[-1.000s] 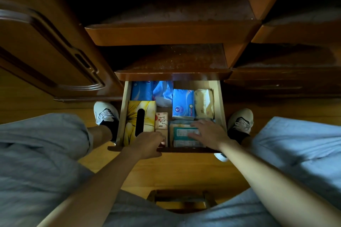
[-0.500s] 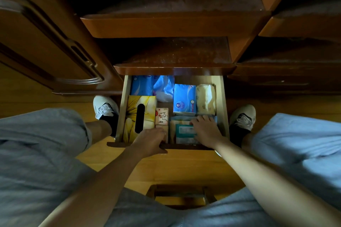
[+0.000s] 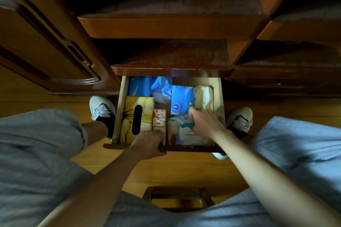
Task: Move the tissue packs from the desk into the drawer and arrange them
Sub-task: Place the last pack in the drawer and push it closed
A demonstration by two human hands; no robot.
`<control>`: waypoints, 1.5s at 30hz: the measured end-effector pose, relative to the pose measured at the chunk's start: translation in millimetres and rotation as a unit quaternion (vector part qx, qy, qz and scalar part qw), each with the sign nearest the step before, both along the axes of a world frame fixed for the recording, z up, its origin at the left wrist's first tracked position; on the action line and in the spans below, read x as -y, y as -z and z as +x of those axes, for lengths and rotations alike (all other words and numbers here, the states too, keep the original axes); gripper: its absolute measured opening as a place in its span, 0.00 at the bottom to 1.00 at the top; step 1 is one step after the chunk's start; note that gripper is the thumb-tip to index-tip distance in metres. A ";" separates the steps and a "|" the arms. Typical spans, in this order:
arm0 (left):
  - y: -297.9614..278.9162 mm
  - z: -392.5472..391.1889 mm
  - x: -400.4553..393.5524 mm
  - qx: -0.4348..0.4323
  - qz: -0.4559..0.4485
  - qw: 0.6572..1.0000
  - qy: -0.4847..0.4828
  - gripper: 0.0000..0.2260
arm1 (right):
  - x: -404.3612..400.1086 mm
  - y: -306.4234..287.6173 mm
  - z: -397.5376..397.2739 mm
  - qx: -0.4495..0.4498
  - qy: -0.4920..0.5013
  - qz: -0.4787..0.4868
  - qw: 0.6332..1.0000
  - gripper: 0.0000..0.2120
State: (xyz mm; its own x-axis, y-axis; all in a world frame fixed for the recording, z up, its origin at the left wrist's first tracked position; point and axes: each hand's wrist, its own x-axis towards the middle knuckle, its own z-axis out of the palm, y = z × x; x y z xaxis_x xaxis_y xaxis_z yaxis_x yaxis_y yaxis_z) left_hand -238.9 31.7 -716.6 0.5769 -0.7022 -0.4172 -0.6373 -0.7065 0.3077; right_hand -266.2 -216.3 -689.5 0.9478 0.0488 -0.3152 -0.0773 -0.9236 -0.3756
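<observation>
The open wooden drawer [image 3: 220, 97] below the desk holds several tissue packs. A yellow tissue box [image 3: 145, 114] lies at its left, with a small pink pack [image 3: 159, 120] beside it. Blue packs [image 3: 181, 102] and a cream pack [image 3: 203, 97] fill the back. My right hand [image 3: 204, 122] grips a teal-and-white pack [image 3: 181, 120], lifted above a pale pack [image 3: 184, 136] at the front right. My left hand [image 3: 150, 143] grips the drawer's front edge [image 3: 118, 146], fingers curled inside it.
Two darker desk ledges [image 3: 171, 26] overhang the drawer's back. A cabinet door [image 3: 46, 42] stands open at the left. My shoes [image 3: 101, 108] flank the drawer on the wood floor, and a small stool [image 3: 177, 197] sits between my knees.
My right hand, which lay flat on the teal pack, has closed on it and raised it toward the back. My left hand has stayed on the drawer front.
</observation>
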 end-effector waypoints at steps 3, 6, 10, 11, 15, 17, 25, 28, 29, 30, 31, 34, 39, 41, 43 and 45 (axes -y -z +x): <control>-0.2 -0.6 0.3 -0.004 -0.007 1.000 -0.004 0.16 | -3.2 7.6 -13.6 -0.024 0.013 -0.013 1.000 0.10; -0.9 -2.0 -0.6 -0.012 -0.013 1.000 -0.012 0.16 | -5.4 17.5 -29.2 -0.044 0.026 -0.024 0.998 0.15; -1.5 -3.3 -1.6 -0.011 -0.018 1.000 -0.014 0.17 | -4.4 22.4 -32.7 -0.063 -0.034 -0.021 0.997 0.14; -1.4 -3.0 -1.1 -0.011 -0.016 1.000 -0.014 0.17 | -3.9 21.6 -30.6 -0.054 -0.032 -0.016 0.998 0.12; -0.7 -1.5 0.2 -0.002 -0.006 1.000 -0.002 0.17 | -3.1 18.7 -18.1 0.022 0.008 -0.044 0.999 0.13; -0.8 -1.1 0.4 -0.005 -0.010 1.000 -0.003 0.18 | -1.8 25.5 -20.8 0.024 -0.016 -0.062 0.998 0.19; -1.7 -2.9 -1.1 -0.009 -0.009 1.000 -0.007 0.18 | 7.0 45.9 -30.3 -0.099 -0.024 0.016 0.995 0.30; -2.5 -3.1 -2.1 -0.010 -0.013 1.000 0.003 0.16 | 8.0 37.4 -30.2 -0.009 0.003 0.046 0.999 0.20; -3.6 -1.7 -3.4 -0.008 -0.015 1.000 0.010 0.15 | 6.7 31.8 -30.4 0.002 0.002 0.053 0.999 0.21; -6.0 0.8 -4.5 -0.005 -0.015 1.000 0.023 0.17 | 5.2 25.8 -30.6 -0.010 -0.015 0.054 0.998 0.24; -9.1 4.5 -6.0 0.000 -0.012 0.999 0.038 0.20 | 3.5 20.4 -31.2 -0.040 -0.049 0.047 0.997 0.28; -21.5 14.2 -8.3 0.027 -0.003 0.996 0.080 0.21 | -3.1 12.3 -38.3 -0.118 -0.170 -0.018 0.978 0.26; -32.0 15.1 2.0 0.064 -0.006 0.993 0.102 0.14 | -1.1 12.1 -45.2 -0.041 -0.174 -0.102 0.979 0.15; -33.7 23.8 6.1 0.078 -0.028 0.995 0.051 0.12 | 5.3 8.7 -37.7 0.015 -0.132 -0.103 0.986 0.13; -30.1 35.0 12.8 0.150 -0.036 0.988 -0.007 0.14 | 13.6 6.2 -21.8 0.081 -0.095 -0.140 0.982 0.17; -25.4 51.7 23.3 0.254 -0.031 0.965 -0.063 0.22 | 17.5 3.3 2.7 0.130 -0.037 -0.188 0.973 0.24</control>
State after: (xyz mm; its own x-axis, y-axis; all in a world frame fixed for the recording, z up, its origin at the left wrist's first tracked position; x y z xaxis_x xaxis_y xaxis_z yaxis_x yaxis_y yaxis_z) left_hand -187.1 8.4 -691.2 0.7776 -0.6285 -0.0175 -0.6281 -0.7778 0.0223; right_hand -263.5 -233.8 -692.8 0.9961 0.0479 -0.0744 0.0475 -0.9988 -0.0075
